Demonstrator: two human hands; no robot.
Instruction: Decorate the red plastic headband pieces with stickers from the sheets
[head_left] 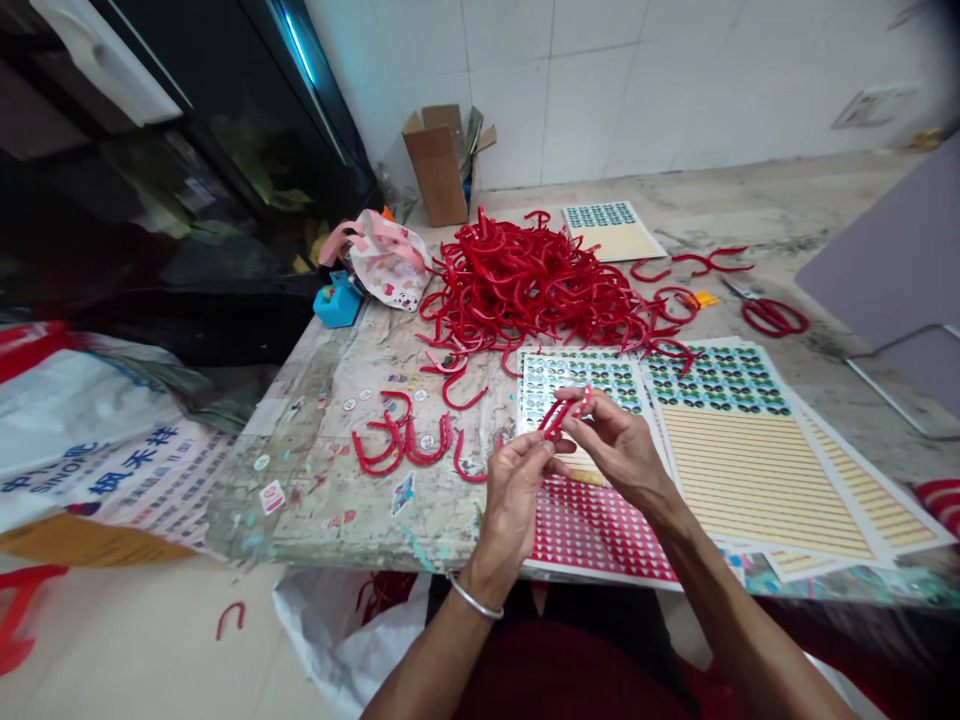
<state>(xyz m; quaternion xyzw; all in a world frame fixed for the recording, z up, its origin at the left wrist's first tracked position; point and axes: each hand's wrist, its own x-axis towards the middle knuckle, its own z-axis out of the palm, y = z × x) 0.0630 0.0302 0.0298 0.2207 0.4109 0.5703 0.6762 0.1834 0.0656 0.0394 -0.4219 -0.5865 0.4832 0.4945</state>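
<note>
My left hand (517, 480), with a silver bangle at the wrist, is closed on a red curved strip (553, 418) over the sheets. Meeting it from the right, my right hand (611, 435) pinches the strip's upper end between thumb and fingers. A small white-dotted red piece shows at those right fingertips; whether it is a sticker I cannot tell. Beneath my hands lie a red sticker sheet (600, 530) with rows of small white shapes and a sheet with blue-green eye-like prints (540, 375). Several U-shaped red strips (379, 465) rest left of my left hand.
A large heap of red strips (525, 280) covers the table's middle. Striped sticker sheets (757, 480) lie at right, with red-handled scissors (772, 315) behind them. A cardboard box (436, 170), a cloth bag (390, 260) and a blue tape dispenser (337, 302) stand at the back left.
</note>
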